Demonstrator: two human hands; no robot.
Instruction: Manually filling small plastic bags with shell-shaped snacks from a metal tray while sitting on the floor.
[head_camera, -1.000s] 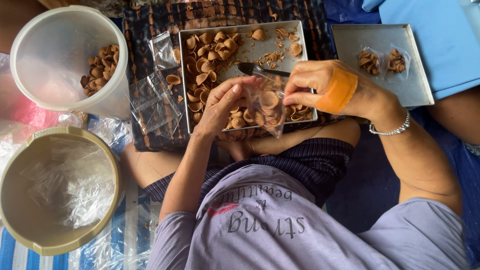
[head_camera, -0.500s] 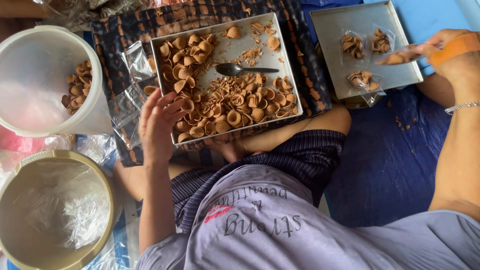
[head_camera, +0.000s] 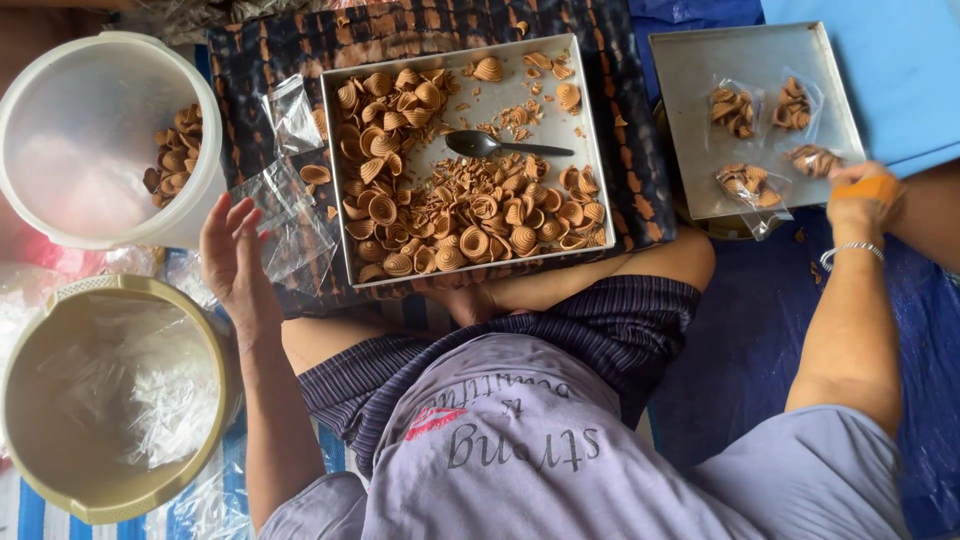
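Beside the snack tray (head_camera: 340, 180), the left hand (head_camera: 235, 260), fingers spread, may scatter empty bags (head_camera: 290, 205); the right hand's (head_camera: 860, 195) fingers seem curled.

Matt metal tray (head_camera: 604, 170), glossy clear plastic bags (head_camera: 290, 205), ridged brown shell-shaped snacks (head_camera: 470, 215).

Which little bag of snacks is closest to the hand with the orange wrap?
The small clear filled bag at the right edge of the right-hand metal tray. It lies just beside the right hand; the other three bags sit farther left.
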